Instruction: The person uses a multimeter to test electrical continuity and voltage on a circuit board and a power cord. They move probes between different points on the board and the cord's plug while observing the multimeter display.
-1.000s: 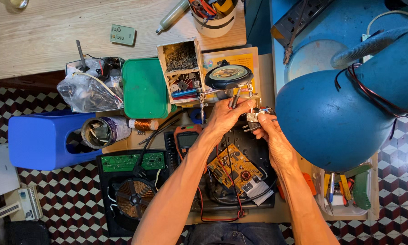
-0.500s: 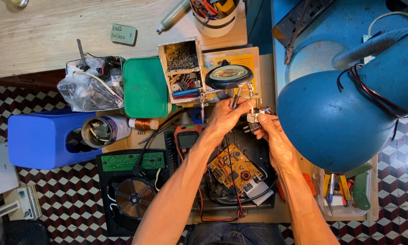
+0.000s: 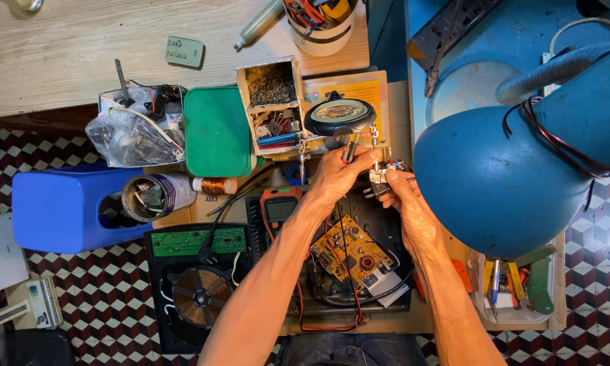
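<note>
Small metal-pinned component (image 3: pixel 379 177) sits pinched between both hands just below the round magnifier (image 3: pixel 339 115) of a helping-hands stand. Left hand (image 3: pixel 337 175) curls its fingers together around the stand's stem and the part's left side; right hand (image 3: pixel 408 203) clamps thumb and forefinger on the part's right edge. Beneath the wrists lies a yellow circuit board (image 3: pixel 351 254) with red and black wires, and an orange multimeter (image 3: pixel 280 207) is just left of the left forearm. A green lid (image 3: pixel 217 132) and a compartment box of parts (image 3: pixel 271 105) lie beyond, with a big blue lamp shade (image 3: pixel 515 176) at right.
</note>
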